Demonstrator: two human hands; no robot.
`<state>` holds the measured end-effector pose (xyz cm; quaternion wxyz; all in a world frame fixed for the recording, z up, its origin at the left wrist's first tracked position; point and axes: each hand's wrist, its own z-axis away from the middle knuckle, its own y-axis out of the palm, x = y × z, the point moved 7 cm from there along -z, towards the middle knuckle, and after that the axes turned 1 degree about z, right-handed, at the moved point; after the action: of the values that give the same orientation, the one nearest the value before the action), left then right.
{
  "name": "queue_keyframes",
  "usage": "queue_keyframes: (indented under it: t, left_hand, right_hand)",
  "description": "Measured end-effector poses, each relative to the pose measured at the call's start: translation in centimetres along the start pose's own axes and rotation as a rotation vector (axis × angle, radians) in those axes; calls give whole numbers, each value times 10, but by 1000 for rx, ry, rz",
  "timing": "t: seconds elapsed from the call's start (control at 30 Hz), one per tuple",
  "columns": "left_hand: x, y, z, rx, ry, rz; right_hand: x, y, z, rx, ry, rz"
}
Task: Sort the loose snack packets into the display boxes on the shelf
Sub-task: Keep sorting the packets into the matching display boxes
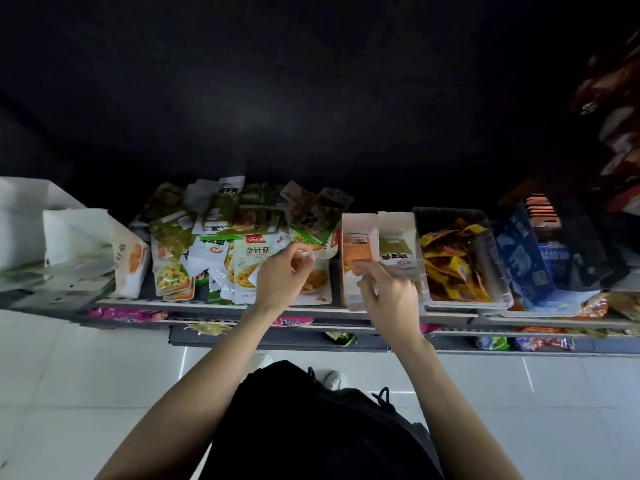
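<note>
1. The shelf [214, 304] carries everything; I take the orange display box [356, 258] as marker.
2. Left of that box lies the heap of loose snack packets [221, 244].
3. Just right of it stands a second display box [398, 244].
4. Left hand [282, 277] pinches one packet [320, 242] by its corner; light, limp, slippery foil, best taken at the sealed edge.
5. Right hand [388, 292] has fingers curled at the orange box's front; whether it grips, I cannot tell.
</note>
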<state>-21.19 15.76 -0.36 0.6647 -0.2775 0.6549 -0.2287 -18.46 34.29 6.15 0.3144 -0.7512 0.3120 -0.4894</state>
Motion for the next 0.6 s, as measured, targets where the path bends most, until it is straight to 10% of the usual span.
queue_keyframes:
  t: [0.2,0.4,0.6]
  left_hand:
    - [88,-102,29,-244,-44,-155]
    - [180,-135,20,-81,-209,-299]
    - [176,-117,-1,245,110,-574]
  right_hand:
    - [75,110,-12,403,-83,56]
    - [124,217,-36,604,-101,195]
    - [137,258,-72,498,-49,344]
